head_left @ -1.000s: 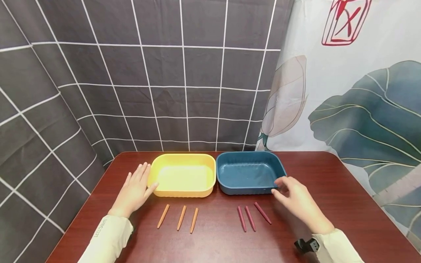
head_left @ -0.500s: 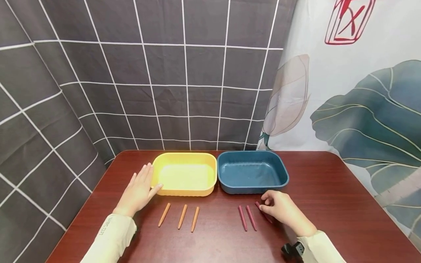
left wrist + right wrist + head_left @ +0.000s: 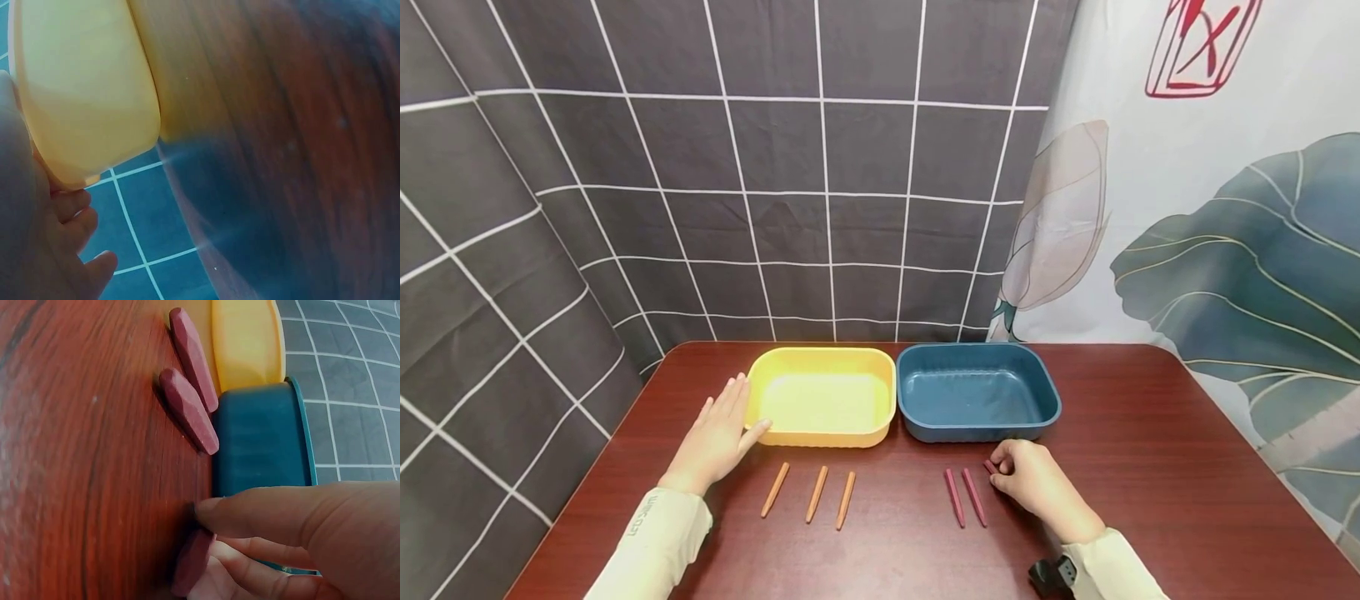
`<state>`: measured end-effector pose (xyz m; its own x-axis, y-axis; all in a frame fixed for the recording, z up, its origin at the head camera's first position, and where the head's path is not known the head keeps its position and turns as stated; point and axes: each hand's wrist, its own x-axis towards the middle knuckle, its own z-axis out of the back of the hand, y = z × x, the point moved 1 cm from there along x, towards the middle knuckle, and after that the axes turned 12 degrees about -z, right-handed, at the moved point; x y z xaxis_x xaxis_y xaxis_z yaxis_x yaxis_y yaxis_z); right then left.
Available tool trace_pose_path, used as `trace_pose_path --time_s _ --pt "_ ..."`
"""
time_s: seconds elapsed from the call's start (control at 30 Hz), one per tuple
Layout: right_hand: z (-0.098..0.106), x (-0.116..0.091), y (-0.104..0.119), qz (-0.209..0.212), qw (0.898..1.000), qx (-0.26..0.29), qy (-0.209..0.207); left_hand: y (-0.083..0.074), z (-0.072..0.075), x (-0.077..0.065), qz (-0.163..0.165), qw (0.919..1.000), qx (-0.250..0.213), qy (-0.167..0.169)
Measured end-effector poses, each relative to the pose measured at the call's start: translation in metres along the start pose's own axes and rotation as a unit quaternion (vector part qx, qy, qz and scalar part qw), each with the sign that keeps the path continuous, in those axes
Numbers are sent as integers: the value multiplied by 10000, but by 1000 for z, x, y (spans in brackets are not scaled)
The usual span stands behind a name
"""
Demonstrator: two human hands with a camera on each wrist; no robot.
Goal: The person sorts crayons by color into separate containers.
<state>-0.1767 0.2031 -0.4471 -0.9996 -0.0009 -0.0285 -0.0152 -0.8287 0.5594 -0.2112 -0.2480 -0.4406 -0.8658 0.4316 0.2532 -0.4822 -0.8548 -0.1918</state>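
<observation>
My right hand is low at the table, its thumb and fingers pinching the rightmost dark red crayon; most of that crayon is hidden by the hand in the head view. Two more dark red crayons, one and another, lie side by side just left of it. Straight-fingered, my left hand rests along the left side of the yellow bin, thumb at its front corner. Beside that bin stands a blue bin. Neither bin has anything in it.
Three orange crayons lie in front of the yellow bin: the left, middle and right ones. All stand on a dark red wooden table. Behind its far edge hang a grey checked cloth and a leaf-patterned curtain.
My right hand has come from the blue bin's right front corner down and left to the rightmost dark red crayon and taken hold of it. The left hand has stayed at the yellow bin.
</observation>
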Motion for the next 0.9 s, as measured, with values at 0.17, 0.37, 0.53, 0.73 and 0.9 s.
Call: trace_pose_path --time_s 0.17,0.37,0.53,0.73,0.9 --pt "-1 0 0 38 10000 -9 -34 0 0 0 33 10000 -41 46" --pt "-1 -1 0 123 9999 57 -77 0 0 -1 34 10000 -58 61" --pt "2 -3 1 63 9994 335 -75 0 -1 -1 14 10000 -52 60" --pt "6 -4 4 -159 9973 710 -71 0 -1 0 12 10000 -79 44" --pt "11 -3 7 -310 9934 1101 -54 -1 -1 0 14 9999 -100 39"
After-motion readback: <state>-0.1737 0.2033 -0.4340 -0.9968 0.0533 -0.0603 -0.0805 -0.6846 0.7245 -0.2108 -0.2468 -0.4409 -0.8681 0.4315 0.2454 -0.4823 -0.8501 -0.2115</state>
